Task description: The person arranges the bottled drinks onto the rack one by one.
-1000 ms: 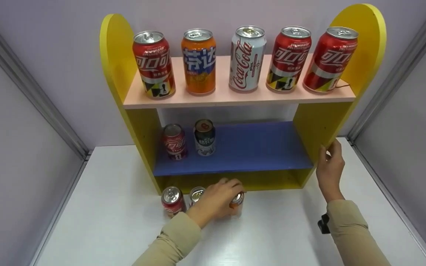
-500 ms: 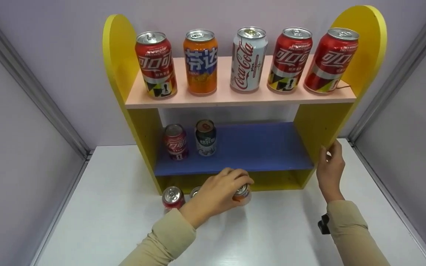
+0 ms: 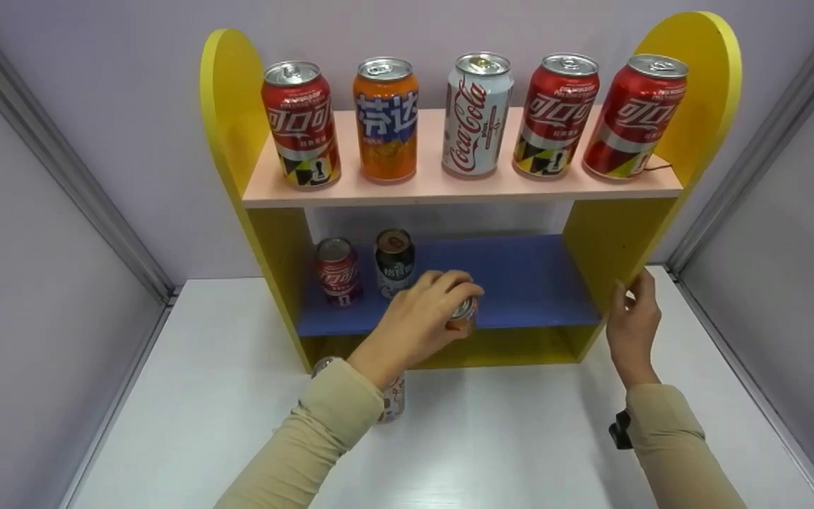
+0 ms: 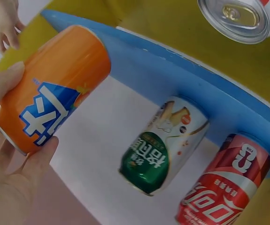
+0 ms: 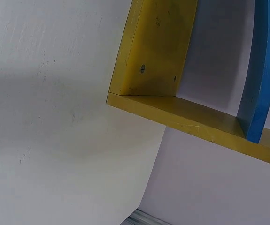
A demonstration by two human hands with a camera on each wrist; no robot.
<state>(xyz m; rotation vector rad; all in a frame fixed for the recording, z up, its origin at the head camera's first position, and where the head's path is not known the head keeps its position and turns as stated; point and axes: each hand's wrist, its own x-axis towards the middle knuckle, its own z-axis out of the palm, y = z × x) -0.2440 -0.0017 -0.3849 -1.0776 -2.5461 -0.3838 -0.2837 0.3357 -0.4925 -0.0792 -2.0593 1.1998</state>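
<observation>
My left hand (image 3: 421, 318) grips an orange Fanta can (image 4: 73, 56) around its body, tilted in the left wrist view, just in front of the blue shelf board (image 3: 520, 283). On that board stand a red Coca-Cola can (image 3: 338, 276) and a green-and-white can (image 4: 160, 145), to the left of the held can. Below my left forearm, a white can (image 3: 394, 399) stands on the table; another can (image 3: 323, 365) is mostly hidden by the sleeve. My right hand (image 3: 633, 325) rests against the outer side of the yellow right panel (image 3: 615, 240).
Several cans line the pink top board (image 3: 428, 191): red Coca-Cola cans, an orange Fanta can (image 3: 386, 120) and a white Coca-Cola can (image 3: 478, 116). The shelf unit stands on a white table (image 3: 506, 438) between grey side walls (image 3: 32, 283).
My left hand has lifted the orange Fanta can from the table, up and away from me, to the blue board's front edge. My right hand has stayed at the panel.
</observation>
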